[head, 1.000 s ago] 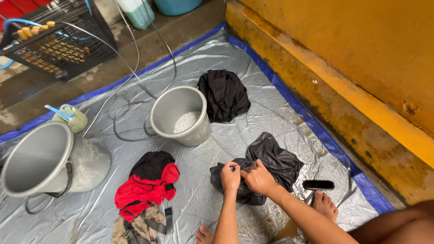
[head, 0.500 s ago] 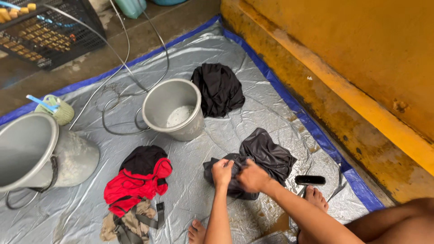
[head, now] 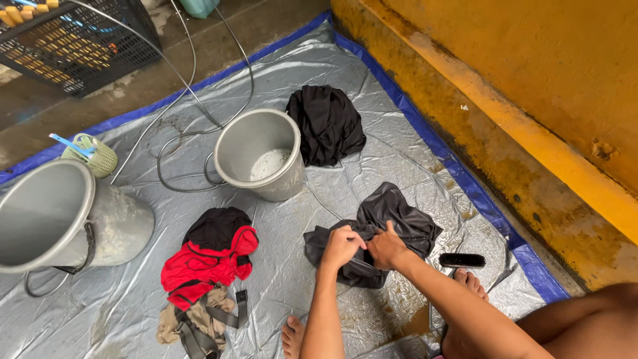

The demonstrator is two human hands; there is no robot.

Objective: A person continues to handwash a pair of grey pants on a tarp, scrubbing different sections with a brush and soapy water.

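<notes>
Both hands, left hand (head: 342, 246) and right hand (head: 387, 247), grip a wet dark grey garment (head: 382, 229) in closed fists. It lies on a silver plastic tarpaulin (head: 399, 143) beside a yellow concrete wall (head: 531, 80).

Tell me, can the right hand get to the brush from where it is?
Probably yes. The right hand grips the dark cloth together with the left hand, and the brush lies just beside it on the tarp with nothing between them. It would have to let go of the cloth first.
</notes>
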